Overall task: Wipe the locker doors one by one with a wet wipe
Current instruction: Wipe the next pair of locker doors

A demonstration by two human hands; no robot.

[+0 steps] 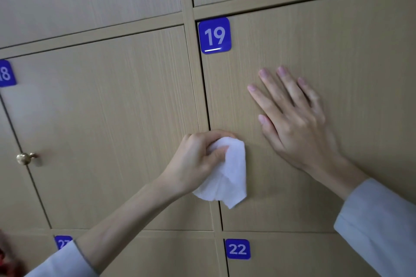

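At the far left I see the blue plate 18 [5,73], cut off by the frame edge, at the top corner of door 18 [108,123]. Lower on that side a brass knob [24,158] sticks out beside the door's left seam. My left sleeve [60,261] comes up from the bottom corner, partly covering another blue plate [62,240] whose number I cannot read. My left hand [198,159] sits over the vertical frame strip [193,78] between the doors, fingers curled round a bunched white wipe [227,175]. The wipe hangs down from my grip and lies against the left edge of door 19 [337,56], its lower folds crossing the seam. Plate 19 [214,35] marks that door's top left corner. Below, plate 22 [237,249] marks the next door down. To the right, my right hand [295,119] lies flat on door 19, fingers straight and spread, holding nothing, apart from the wipe. My right sleeve [382,227] runs off the lower right.
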